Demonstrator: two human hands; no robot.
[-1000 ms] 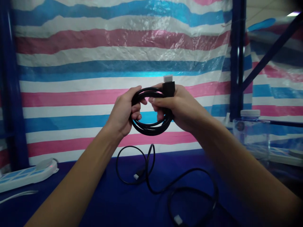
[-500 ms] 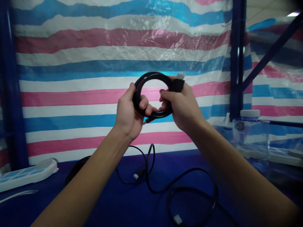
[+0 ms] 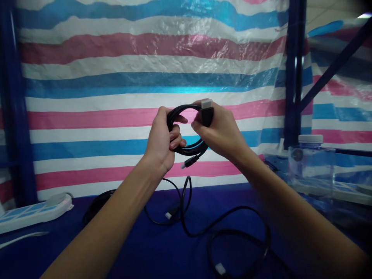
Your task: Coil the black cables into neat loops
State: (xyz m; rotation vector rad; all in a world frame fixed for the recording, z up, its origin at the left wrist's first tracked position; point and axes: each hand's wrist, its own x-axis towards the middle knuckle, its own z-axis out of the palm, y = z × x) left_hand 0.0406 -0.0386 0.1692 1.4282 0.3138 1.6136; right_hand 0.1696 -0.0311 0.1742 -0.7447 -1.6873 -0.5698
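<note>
I hold a coiled black cable up in front of me with both hands. My left hand is closed round the left side of the coil. My right hand is closed round the right side, its thumb by a black plug with a pale tip that sticks up from the coil. A second small plug end hangs out below the coil.
Another black cable lies in loose loops on the blue table, with white-tipped plugs. A white power strip sits at the left. A clear plastic jar with a white lid stands at the right. A striped tarp hangs behind.
The coil first rose, then came back down slightly. The lower plug end now hangs free below the coil, and the upper plug has shifted left.
</note>
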